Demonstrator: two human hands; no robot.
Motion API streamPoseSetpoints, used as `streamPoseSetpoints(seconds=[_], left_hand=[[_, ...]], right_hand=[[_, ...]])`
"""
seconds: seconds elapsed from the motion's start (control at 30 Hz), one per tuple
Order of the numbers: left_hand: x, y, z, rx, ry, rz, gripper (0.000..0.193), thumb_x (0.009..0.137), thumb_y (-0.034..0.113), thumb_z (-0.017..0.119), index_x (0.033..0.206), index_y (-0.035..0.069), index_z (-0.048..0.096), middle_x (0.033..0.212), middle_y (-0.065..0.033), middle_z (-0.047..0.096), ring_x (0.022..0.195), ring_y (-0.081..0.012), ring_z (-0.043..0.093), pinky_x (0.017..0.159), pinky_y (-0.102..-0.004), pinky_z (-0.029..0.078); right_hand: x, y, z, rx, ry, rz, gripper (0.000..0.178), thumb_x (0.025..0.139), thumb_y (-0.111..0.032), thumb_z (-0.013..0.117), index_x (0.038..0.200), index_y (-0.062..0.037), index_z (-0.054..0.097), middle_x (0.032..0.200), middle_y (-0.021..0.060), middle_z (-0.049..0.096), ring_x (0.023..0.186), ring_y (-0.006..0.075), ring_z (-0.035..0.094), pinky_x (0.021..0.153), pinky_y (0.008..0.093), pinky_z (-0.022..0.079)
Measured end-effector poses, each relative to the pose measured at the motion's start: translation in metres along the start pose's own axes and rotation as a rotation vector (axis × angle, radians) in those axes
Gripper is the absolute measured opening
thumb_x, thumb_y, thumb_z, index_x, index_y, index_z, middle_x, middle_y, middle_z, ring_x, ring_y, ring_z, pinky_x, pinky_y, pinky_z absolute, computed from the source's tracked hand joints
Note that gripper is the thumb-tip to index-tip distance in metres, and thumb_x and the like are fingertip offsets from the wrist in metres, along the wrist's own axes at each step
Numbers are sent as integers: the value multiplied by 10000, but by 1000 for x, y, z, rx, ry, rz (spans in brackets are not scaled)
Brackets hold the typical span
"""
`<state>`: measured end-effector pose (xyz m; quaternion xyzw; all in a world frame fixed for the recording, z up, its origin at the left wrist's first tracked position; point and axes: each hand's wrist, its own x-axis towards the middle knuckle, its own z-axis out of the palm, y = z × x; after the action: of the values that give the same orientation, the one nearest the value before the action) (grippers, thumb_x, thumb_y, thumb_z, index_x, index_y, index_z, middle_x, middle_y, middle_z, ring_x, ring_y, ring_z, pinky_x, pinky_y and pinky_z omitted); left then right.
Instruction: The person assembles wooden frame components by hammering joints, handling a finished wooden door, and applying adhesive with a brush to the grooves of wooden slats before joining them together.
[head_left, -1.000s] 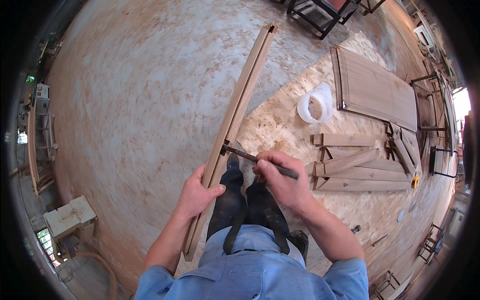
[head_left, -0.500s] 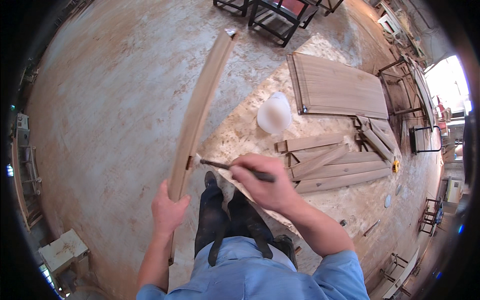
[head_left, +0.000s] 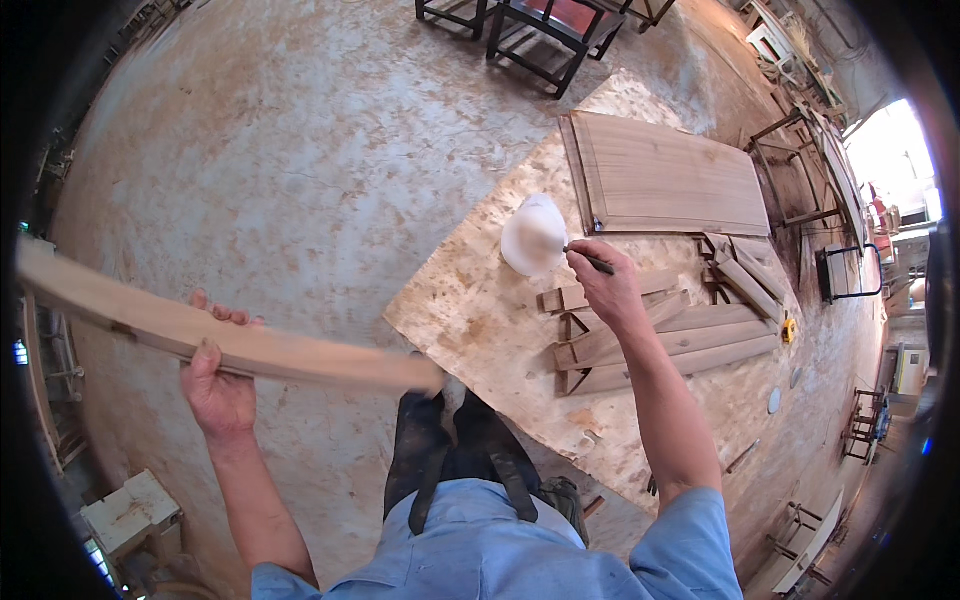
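Observation:
My left hand [head_left: 220, 390] is closed around a long wooden rail [head_left: 310, 353], which lies slantwise across the left side and is blurred by motion. A dark mortise slot [head_left: 121, 328] shows along its edge. My right hand [head_left: 607, 283] grips a brush [head_left: 600, 265] by its dark handle. The brush reaches over the rim of a white plastic tub [head_left: 528, 215], and its tip is hidden in there. The tub stands on a stained board-like tabletop [head_left: 450, 285], and its contents look pale brown and blurred.
Several wooden rails [head_left: 690, 345] lie piled beside my right forearm. A framed wooden panel [head_left: 670, 175] rests at the table's far side. A yellow tape measure [head_left: 789, 330] is at the right. Dark chair frames [head_left: 545, 50] stand beyond the table on the floor.
My left hand has swung the rail from nearly upright to lying across the left. My right hand has moved the brush from the rail's slot over to the white tub.

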<state>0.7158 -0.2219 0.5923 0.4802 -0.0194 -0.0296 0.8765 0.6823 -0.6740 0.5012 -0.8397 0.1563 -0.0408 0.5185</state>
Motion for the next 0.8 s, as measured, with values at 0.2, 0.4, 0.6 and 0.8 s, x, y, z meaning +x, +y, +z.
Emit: streamPoseSetpoints(seconds=[0.2, 0.4, 0.6, 0.8], left_hand=[[-19, -37, -17, -155, 299, -101, 377, 889, 166, 598, 1240, 93, 482, 1250, -50, 500, 1237, -308, 459, 953, -502, 473], [-30, -60, -20, -171, 464, -160, 311, 929, 223, 550, 1184, 51, 511, 1237, -59, 541, 1218, -301, 491, 875, -512, 529], [-37, -74, -20, -158, 627, -223, 245, 934, 229, 549, 1114, 62, 533, 1168, -46, 563, 1139, -265, 536, 878, -531, 513], [-41, -87, -11, -150, 703, -239, 227, 934, 240, 565, 1081, 69, 534, 1079, -35, 565, 1075, -248, 552, 872, -536, 508]], right_hand=[[8, 8, 9, 234, -74, 317, 218, 893, -194, 609, 997, -8, 655, 766, 47, 643, 620, 79, 560, 471, 217, 439], [10, 21, -1, 701, 9, 547, 172, 918, -229, 584, 965, -63, 577, 714, 35, 597, 573, 120, 557, 445, 247, 436], [-9, -2, -18, 919, 165, 344, 131, 937, -198, 561, 932, -79, 505, 685, 56, 559, 543, 155, 548, 407, 267, 439], [-50, -56, -6, 852, 127, 288, 167, 936, -188, 537, 920, -22, 539, 653, 111, 589, 487, 181, 559, 399, 279, 466]])
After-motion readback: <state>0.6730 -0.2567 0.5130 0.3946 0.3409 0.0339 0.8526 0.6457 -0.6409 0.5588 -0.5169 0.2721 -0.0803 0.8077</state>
